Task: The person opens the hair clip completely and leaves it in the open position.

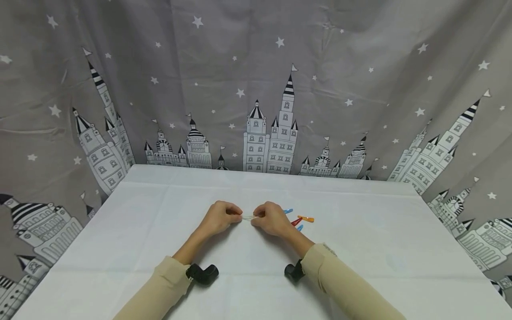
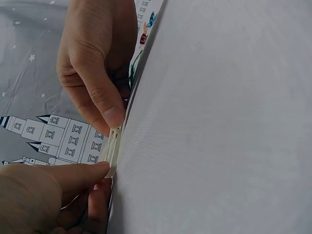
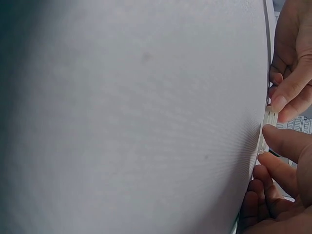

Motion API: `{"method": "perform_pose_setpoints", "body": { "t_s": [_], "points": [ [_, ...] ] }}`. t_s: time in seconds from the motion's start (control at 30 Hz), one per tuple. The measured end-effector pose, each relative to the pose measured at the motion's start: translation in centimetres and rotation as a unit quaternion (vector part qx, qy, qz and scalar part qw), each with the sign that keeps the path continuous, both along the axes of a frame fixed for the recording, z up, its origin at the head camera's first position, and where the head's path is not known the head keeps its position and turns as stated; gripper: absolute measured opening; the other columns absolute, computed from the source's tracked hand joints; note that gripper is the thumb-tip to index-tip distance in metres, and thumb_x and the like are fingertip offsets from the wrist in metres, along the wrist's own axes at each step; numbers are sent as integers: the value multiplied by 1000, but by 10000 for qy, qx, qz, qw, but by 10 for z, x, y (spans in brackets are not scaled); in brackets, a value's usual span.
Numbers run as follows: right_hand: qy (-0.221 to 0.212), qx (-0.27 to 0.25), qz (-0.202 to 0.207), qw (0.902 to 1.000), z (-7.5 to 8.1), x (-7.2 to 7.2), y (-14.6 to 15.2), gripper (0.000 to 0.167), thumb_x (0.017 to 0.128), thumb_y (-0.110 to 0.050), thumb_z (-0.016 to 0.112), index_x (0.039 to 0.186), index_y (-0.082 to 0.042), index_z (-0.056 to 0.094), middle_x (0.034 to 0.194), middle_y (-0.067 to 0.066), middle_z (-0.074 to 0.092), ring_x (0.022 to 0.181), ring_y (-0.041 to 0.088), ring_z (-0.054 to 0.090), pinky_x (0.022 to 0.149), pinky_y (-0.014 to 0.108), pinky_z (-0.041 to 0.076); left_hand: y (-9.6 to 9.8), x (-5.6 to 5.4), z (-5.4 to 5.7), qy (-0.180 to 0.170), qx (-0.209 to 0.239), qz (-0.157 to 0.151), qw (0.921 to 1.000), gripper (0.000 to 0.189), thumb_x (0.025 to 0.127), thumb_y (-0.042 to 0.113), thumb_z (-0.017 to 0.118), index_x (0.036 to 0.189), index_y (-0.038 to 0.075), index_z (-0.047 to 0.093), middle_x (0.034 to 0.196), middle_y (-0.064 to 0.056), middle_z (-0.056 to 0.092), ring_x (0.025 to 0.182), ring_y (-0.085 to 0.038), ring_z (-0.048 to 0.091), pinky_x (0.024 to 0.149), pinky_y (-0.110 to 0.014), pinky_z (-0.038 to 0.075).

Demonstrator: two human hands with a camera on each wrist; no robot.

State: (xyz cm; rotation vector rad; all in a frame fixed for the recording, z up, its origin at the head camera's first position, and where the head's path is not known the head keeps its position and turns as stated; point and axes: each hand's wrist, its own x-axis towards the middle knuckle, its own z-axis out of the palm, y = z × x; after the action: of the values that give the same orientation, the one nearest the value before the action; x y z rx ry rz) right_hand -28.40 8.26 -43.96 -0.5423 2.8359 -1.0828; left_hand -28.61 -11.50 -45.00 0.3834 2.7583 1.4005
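A cream-white snap hair clip (image 1: 249,218) stretches between both hands, low over the white table. My left hand (image 1: 220,218) pinches one end of it between thumb and fingers. At the opposite end, the thumb and fingers of my right hand (image 1: 274,218) pinch it too. In the left wrist view the clip (image 2: 113,146) looks slim, with its bars slightly spread apart. Fingertips cover both its ends. The right wrist view shows only a short stretch of the clip (image 3: 271,116) between the two thumbs.
Just right of my right hand lie an orange clip (image 1: 306,218), a red clip (image 1: 296,222) and two blue clips, one farther back (image 1: 288,211) and one nearer (image 1: 300,227). Behind the white table (image 1: 380,249) hangs a grey curtain (image 1: 256,44) printed with castles and stars.
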Motion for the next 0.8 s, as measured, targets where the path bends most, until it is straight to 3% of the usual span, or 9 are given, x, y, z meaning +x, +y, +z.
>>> {"method": "perform_pose_setpoints", "body": {
  "t_s": [0.8],
  "points": [
    [-238,-144,89,9996,3,0,2,21,84,-12,76,100,0,73,90,4,61,83,17,54,77,33,47,1,0,3,-132,21,30,9999,11,84,5,76,94,1,76,85,-3,71,76,-14,61,72,-33,50]
  ]
}}
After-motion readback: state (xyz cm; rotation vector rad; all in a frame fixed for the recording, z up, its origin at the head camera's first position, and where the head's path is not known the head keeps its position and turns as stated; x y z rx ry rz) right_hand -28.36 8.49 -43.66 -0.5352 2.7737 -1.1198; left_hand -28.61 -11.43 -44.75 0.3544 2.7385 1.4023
